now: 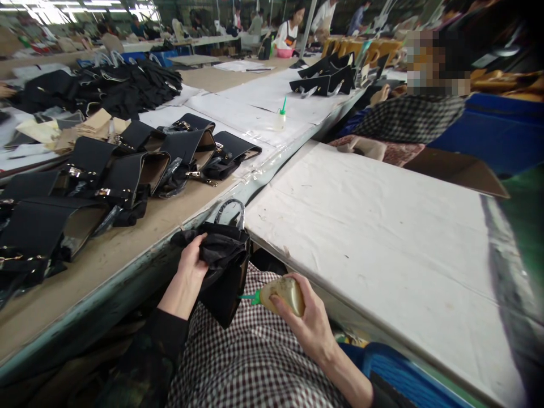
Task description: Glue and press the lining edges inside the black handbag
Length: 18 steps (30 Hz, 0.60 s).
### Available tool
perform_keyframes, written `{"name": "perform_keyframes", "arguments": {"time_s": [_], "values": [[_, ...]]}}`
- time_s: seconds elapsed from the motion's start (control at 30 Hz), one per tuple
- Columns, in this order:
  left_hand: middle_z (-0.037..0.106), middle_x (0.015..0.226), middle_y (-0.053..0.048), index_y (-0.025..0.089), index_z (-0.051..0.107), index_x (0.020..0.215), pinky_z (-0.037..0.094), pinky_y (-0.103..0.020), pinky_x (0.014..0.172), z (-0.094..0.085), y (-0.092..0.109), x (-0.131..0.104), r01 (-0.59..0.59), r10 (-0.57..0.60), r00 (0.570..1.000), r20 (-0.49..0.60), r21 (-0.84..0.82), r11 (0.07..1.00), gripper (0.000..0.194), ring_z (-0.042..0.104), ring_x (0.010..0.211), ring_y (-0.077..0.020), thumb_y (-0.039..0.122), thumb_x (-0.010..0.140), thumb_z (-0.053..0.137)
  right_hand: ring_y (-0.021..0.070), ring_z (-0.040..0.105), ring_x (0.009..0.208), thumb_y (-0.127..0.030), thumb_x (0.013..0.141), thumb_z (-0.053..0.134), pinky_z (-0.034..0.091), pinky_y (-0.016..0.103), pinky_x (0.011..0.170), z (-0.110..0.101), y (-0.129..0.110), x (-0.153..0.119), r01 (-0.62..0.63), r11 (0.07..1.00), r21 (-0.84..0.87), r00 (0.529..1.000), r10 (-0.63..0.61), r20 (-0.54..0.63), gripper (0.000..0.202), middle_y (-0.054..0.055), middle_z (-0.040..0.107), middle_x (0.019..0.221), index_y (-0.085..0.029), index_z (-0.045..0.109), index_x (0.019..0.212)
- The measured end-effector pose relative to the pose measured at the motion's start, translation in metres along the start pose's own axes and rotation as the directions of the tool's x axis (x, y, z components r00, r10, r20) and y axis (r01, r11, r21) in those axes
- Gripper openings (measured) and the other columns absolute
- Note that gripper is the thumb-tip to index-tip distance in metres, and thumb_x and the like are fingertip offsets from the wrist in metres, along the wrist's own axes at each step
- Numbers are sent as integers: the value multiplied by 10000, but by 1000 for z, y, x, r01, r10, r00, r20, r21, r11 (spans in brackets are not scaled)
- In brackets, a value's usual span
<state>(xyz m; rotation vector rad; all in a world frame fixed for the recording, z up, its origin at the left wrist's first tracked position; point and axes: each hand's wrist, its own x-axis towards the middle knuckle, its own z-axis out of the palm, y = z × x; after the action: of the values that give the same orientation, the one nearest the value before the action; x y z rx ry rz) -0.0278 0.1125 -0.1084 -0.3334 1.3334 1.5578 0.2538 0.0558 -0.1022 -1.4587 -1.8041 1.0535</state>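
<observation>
My left hand (196, 263) grips a black handbag (223, 292) by its bunched dark lining, above my checked apron. The bag hangs tilted, and its looped handle (230, 208) stands up near the table corner. In my right hand (304, 317) is a squeeze bottle (283, 296) with yellowish contents and a green nozzle, its fingers wrapped round the body. The nozzle tip points left at the bag's edge; whether it touches cannot be made out. The fingers of my left hand are partly hidden by the lining.
Several black bag bodies with metal clasps (114, 181) lie on the left table (178, 218). A white-covered table (382, 238) stands to the right. Another green-tipped bottle (280, 118) stands farther off. A co-worker in a checked garment (412, 119) sits at right. Below is a blue basket (395, 368).
</observation>
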Motion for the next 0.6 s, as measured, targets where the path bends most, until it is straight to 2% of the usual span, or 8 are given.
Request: {"name": "perform_keyframes", "arguments": {"time_s": [0.2,0.4,0.6], "values": [[700,1002,-44,124,658,1085,603,-293,678,0,1,-1,18,-18,1000,1,-18,1000,149,688,785,-146,222,976,633,278,672,888,-541,860,650,546,400,799,6,4,-11,-9,1000,-16,998,10,55,501,90,707,1036,-190,540,1201],[706,969,-38,125,663,1070,602,-296,674,-3,2,2,30,-30,1000,-2,-41,999,159,688,761,-144,251,977,636,269,663,892,-519,891,627,539,395,801,11,4,-20,-17,1000,8,993,16,119,400,64,699,1029,-221,550,1147],[710,941,-28,121,665,1035,602,-294,675,-3,6,-5,28,-26,999,28,-74,997,139,692,747,-138,243,986,621,285,676,875,-562,869,641,552,406,788,8,9,-18,-53,998,35,999,53,4,502,87,711,1010,-197,536,1196]]}}
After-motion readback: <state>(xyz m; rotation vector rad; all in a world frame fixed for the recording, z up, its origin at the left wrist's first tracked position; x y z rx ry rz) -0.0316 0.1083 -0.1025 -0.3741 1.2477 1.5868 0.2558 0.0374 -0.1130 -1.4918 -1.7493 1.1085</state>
